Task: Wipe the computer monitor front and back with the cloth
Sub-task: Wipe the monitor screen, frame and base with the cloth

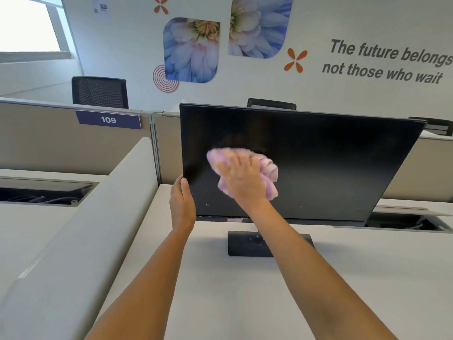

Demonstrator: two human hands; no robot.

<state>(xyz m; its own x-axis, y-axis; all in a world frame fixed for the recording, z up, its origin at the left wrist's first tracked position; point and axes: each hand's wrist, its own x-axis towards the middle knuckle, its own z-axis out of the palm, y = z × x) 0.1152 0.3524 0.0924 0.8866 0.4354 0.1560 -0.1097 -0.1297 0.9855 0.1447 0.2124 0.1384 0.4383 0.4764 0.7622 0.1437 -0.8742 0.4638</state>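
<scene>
Pressing the cloth [267,168] on the monitor [318,163] at frame centre, right hand [241,179] fingers lie flat; left hand [182,204] clamps its left edge.

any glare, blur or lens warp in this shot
Head view: the window is blown out; the right hand and cloth are motion-blurred against the monitor; the wide-angle lens slants the wall lettering; no strong glare on its dark screen.

One monitor [318,165], one cloth [268,171], two hands [182,202] [241,180].
</scene>
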